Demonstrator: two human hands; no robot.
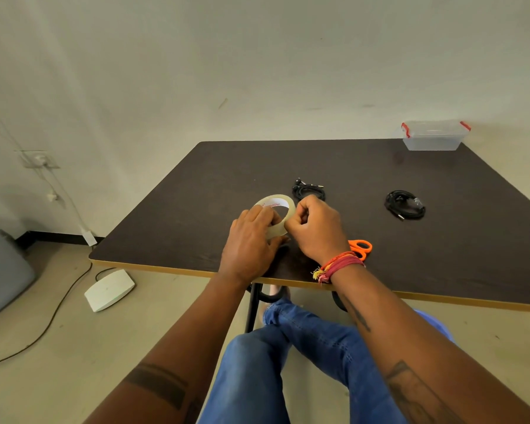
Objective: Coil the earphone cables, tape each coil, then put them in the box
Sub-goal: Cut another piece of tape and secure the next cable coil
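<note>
From the head camera, both forearms reach forward over the near edge of the dark worktop (441, 270) and meet just past it. The left hand (251, 240) lies palm down, its grip curled round the near side of a roll of clear tape (276, 209), fingers draped over the rim and into the hole. The right hand (314, 228) is bunched into a loose fist with the knuckles up, thumb and forefinger pressed together at the roll's right edge; whether they pinch the tape's loose end cannot be told. A band of red and orange threads (340, 264) circles the right wrist.

The roll stands tilted between the two hands, pale and translucent, with a white inner core bearing red lettering. Just beyond it, touching the far side of the right hand in this view, lies one coiled black earphone cable (308, 189). A second black coil (404, 205) lies well apart to the right. Orange-handled scissors (361, 247) rest near the right wrist. The clear plastic box (432, 137) with red clips sits at the far right corner.
</note>
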